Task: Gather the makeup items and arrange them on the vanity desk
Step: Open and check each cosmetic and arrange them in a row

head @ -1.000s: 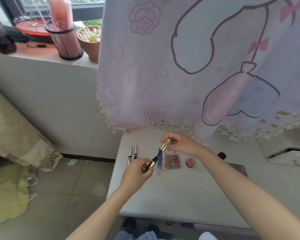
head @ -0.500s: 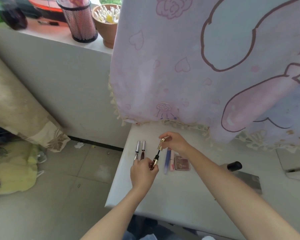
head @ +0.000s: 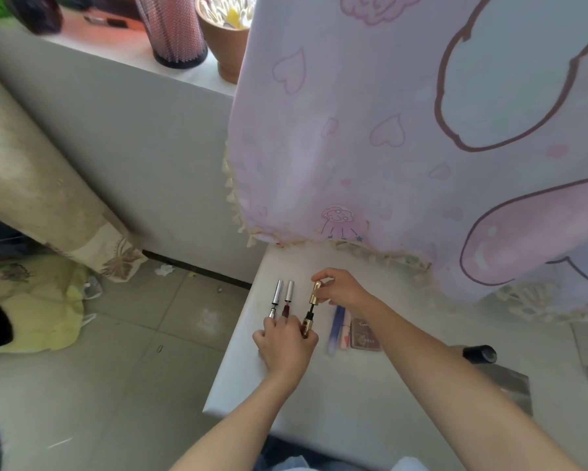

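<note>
- Head view, looking down: a white vanity desk (head: 319,402) stands under the hem of a pink cartoon curtain (head: 404,130).
- The left hand (head: 287,343) grips the lower end of a gold tube (head: 306,327), with fingers curled round it just above the desk.
- The right hand (head: 345,290) pinches the gold cap (head: 316,291) between thumb and fingertips.
- A black wand stem (head: 310,312) shows between cap and tube, so the cap is not seated.
- Just left of the tube, two silver-capped tubes (head: 283,295) lie side by side on the desk, pointing away. Left fingers reach near their lower ends; I cannot tell whether they touch.
- Just right, a blue tube (head: 335,329), a pink tube (head: 345,331) and a small compact (head: 365,334) lie in a row, close together.
- A black cylinder (head: 479,353) sits well apart, further right.
- On the sill behind stand a mesh cup (head: 177,28) and a pot of cotton swabs (head: 224,25).
- Step in hand, as I judge it: closing the gold tube and fitting it into the gap between the silver pair and the blue tube.
- The next move likely calls for pushing the cap straight down the stem, then laying the tube flat, parallel with its neighbours, without nudging them.
</note>
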Action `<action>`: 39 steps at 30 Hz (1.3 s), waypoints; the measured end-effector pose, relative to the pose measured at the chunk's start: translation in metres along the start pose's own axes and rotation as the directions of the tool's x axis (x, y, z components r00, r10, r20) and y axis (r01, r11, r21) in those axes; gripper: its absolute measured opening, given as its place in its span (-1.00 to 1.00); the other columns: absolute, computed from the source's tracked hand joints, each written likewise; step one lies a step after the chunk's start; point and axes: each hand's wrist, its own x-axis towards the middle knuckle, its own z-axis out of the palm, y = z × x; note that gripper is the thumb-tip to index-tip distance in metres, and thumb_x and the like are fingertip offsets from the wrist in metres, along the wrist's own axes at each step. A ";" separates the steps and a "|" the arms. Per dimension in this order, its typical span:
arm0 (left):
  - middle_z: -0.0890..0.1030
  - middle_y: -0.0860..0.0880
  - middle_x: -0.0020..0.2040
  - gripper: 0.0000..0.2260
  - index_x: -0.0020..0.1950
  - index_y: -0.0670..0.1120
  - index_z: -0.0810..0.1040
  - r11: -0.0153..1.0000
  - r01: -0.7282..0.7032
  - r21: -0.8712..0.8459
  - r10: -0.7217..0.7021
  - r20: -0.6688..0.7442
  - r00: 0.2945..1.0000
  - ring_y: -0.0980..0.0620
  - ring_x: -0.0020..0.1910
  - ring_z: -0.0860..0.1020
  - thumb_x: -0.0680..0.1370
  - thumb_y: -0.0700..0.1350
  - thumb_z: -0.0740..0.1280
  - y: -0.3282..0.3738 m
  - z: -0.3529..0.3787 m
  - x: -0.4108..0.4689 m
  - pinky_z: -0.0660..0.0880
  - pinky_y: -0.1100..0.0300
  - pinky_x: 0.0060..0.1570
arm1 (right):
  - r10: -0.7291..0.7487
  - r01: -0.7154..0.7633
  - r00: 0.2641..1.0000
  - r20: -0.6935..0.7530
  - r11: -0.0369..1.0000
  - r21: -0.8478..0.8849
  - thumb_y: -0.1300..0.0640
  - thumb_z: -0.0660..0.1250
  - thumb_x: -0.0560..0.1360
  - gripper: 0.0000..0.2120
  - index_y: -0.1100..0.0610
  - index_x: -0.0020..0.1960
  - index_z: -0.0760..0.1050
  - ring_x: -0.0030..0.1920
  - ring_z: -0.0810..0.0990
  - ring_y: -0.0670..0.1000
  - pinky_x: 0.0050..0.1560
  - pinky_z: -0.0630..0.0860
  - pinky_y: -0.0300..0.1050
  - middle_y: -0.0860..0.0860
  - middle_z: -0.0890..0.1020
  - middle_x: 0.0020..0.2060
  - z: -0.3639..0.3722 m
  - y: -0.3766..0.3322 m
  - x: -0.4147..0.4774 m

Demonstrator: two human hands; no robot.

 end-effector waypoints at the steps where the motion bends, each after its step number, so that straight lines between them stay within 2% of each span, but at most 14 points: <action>1: 0.60 -0.03 -0.04 -0.77 -0.07 -0.10 0.57 1.000 -0.005 0.024 0.006 -0.010 1.000 -0.04 0.07 0.42 0.47 0.01 0.22 0.000 0.000 0.000 0.12 0.15 -0.09 | 0.002 -0.002 1.000 0.002 1.000 -0.006 0.37 0.28 0.44 -0.70 0.28 0.17 0.46 -0.36 0.48 -0.07 -0.35 0.36 -0.29 0.01 0.51 -0.33 0.001 0.001 0.002; 3: 0.60 -0.06 -0.19 -0.82 -0.24 -0.10 0.61 0.996 -0.053 0.077 0.058 -0.065 0.996 -0.08 -0.09 0.50 0.32 0.01 0.40 0.000 -0.001 0.001 0.18 0.13 -0.19 | 0.000 0.000 1.000 -0.002 1.000 -0.003 0.39 0.27 0.44 -0.70 0.31 0.17 0.45 -0.36 0.48 -0.07 -0.46 0.39 -0.43 0.02 0.50 -0.33 0.003 0.003 0.006; 5: 0.56 -0.03 -0.39 -0.78 -0.48 -0.07 0.56 0.977 -0.103 0.185 0.111 -0.031 0.993 -0.04 -0.32 0.52 0.09 0.01 0.52 0.001 0.001 0.001 0.19 0.16 -0.34 | -0.006 0.006 1.000 -0.015 1.000 -0.003 0.42 0.26 0.44 -0.71 0.33 0.17 0.45 -0.36 0.47 -0.06 -0.52 0.36 -0.50 0.02 0.48 -0.33 0.006 0.006 0.010; 6: 0.54 -0.01 -0.42 -0.77 -0.52 -0.06 0.54 0.972 -0.120 0.204 0.122 0.001 0.993 -0.03 -0.36 0.51 0.05 0.01 0.53 0.001 0.004 0.003 0.19 0.17 -0.37 | -0.010 0.009 1.000 -0.024 1.000 -0.012 0.42 0.27 0.44 -0.71 0.33 0.16 0.45 -0.35 0.47 -0.06 -0.48 0.38 -0.49 0.02 0.48 -0.33 0.009 0.008 0.012; 10: 0.53 0.00 -0.39 -0.77 -0.51 -0.06 0.53 0.959 -0.139 0.249 0.137 0.025 0.990 -0.03 -0.30 0.44 0.03 0.02 0.50 -0.002 0.010 0.006 0.21 0.14 -0.30 | -0.049 0.044 0.997 -0.051 0.994 -0.097 0.36 0.29 0.43 -0.69 0.30 0.17 0.46 -0.18 0.51 0.04 0.00 0.50 -0.12 0.03 0.50 -0.24 0.017 0.015 0.021; 13: 0.54 -0.01 -0.38 -0.74 -0.50 -0.06 0.54 0.945 -0.175 0.275 0.172 0.036 0.984 -0.03 -0.31 0.46 0.02 0.05 0.51 -0.003 0.016 0.008 0.26 0.13 -0.31 | -0.075 0.066 0.996 -0.045 0.984 -0.163 0.32 0.28 0.44 -0.69 0.26 0.18 0.46 -0.05 0.46 0.03 0.12 0.46 -0.09 0.07 0.48 -0.08 0.019 0.016 0.025; 16: 0.55 -0.01 -0.38 -0.74 -0.48 -0.06 0.55 0.934 -0.197 0.297 0.200 0.020 0.980 -0.03 -0.34 0.50 0.03 0.07 0.52 -0.004 0.016 0.009 0.21 0.12 -0.30 | -0.099 0.091 0.995 -0.024 0.967 -0.240 0.28 0.26 0.48 -0.67 0.23 0.23 0.44 0.00 0.41 -0.03 0.03 0.35 -0.25 0.09 0.50 0.01 0.019 0.015 0.027; 18: 0.54 -0.01 -0.39 -0.73 -0.48 -0.06 0.56 0.934 -0.191 0.301 0.201 -0.005 0.980 -0.03 -0.36 0.50 0.03 0.08 0.52 -0.006 0.018 0.011 0.28 0.13 -0.32 | -0.111 0.104 0.994 -0.006 0.952 -0.287 0.24 0.24 0.50 -0.66 0.22 0.27 0.41 0.00 0.39 -0.04 -0.01 0.29 -0.29 0.14 0.52 0.08 0.018 0.015 0.028; 21: 0.54 -0.02 -0.41 -0.70 -0.48 -0.06 0.57 0.929 -0.178 0.324 0.204 -0.047 0.978 -0.02 -0.38 0.52 0.02 0.09 0.55 -0.007 0.018 0.010 0.38 0.15 -0.45 | -0.131 0.116 0.991 -0.027 0.942 -0.316 0.17 0.21 0.54 -0.66 0.19 0.31 0.37 -0.01 0.39 -0.03 -0.04 0.27 -0.29 0.09 0.44 -0.04 0.011 0.015 0.026; 27: 0.55 -0.03 -0.41 -0.69 -0.48 -0.07 0.57 0.930 -0.171 0.324 0.201 -0.060 0.978 -0.03 -0.38 0.53 0.01 0.10 0.56 -0.006 0.017 0.008 0.37 0.15 -0.47 | -0.076 0.031 0.950 -0.304 0.989 -0.148 0.23 0.19 0.52 -0.73 0.28 0.18 0.46 -0.06 0.51 0.11 -0.21 0.38 -0.23 0.13 0.52 -0.06 -0.020 0.020 0.010; 30: 0.60 -0.07 -0.24 -0.72 -0.29 -0.09 0.62 0.942 -0.157 0.297 0.180 -0.051 0.982 -0.06 -0.20 0.54 0.24 0.11 0.48 -0.004 0.006 0.000 0.33 0.12 -0.32 | -0.034 -0.048 0.932 -0.360 0.975 -0.217 0.24 0.20 0.50 -0.78 0.31 0.08 0.50 0.12 0.52 0.14 -0.01 0.38 -0.18 0.19 0.57 0.09 -0.025 0.033 0.003; 33: 0.55 -0.06 -0.01 -0.69 -0.01 -0.08 0.57 0.958 -0.103 0.266 0.141 -0.131 0.981 -0.05 0.01 0.47 0.44 0.13 0.30 -0.008 -0.003 -0.002 0.29 0.13 -0.13 | -0.017 -0.081 0.936 -0.353 0.962 -0.260 0.19 0.22 0.51 -0.77 0.29 0.10 0.47 0.12 0.52 0.14 -0.06 0.34 -0.20 0.19 0.56 0.12 -0.020 0.044 -0.001; 36: 0.57 -0.03 -0.33 -0.75 -0.36 -0.07 0.60 0.962 -0.098 0.256 0.140 -0.148 0.979 -0.03 -0.32 0.51 0.17 0.06 0.52 -0.019 -0.014 -0.012 0.21 0.18 -0.33 | -0.041 -0.056 0.948 -0.317 0.954 -0.293 0.15 0.25 0.51 -0.72 0.26 0.17 0.42 0.04 0.50 0.11 -0.08 0.34 -0.20 0.19 0.54 0.14 -0.013 0.046 -0.003; 39: 0.54 -0.01 -0.42 -0.76 -0.47 -0.05 0.56 0.955 -0.092 0.283 0.139 -0.152 0.979 -0.02 -0.42 0.49 0.06 0.01 0.56 -0.034 -0.016 -0.018 0.29 0.20 -0.43 | -0.040 -0.057 0.963 -0.268 0.938 -0.343 0.13 0.26 0.50 -0.68 0.25 0.20 0.40 -0.01 0.49 0.09 -0.09 0.35 -0.17 0.19 0.53 0.13 -0.007 0.042 -0.001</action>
